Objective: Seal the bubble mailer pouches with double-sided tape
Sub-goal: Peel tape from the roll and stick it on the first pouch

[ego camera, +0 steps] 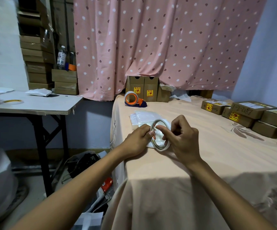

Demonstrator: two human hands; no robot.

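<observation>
A peach-sheeted bed point(217, 160) filled the right of the view. Sealed cardboard boxes point(252, 112) were stacked at its far right edge, and an orange packing-tape dispenser point(133, 99) stood near its head. Nearer the person lay the bubble mailer pouches point(142, 117), a flat white stack, with one seemingly pulled forward under the hands. Just above it was the double-sided tape roll point(159, 149), tilted on edge. The right hand point(183, 141) gripped it with fingers curled through the ring and round the rim. The left hand point(137, 141) was closed in a pinch at the roll's left rim, apparently on the loose end, though the tape itself was too small to make out.

The step looked like starting a strip. To do it well, the right hand would need to brace the roll while the left peeled slowly. The strip should be kept flat and taut, since double-sided tape likely curls and sticks to itself. It should then be laid straight along the pouch's flap.
</observation>
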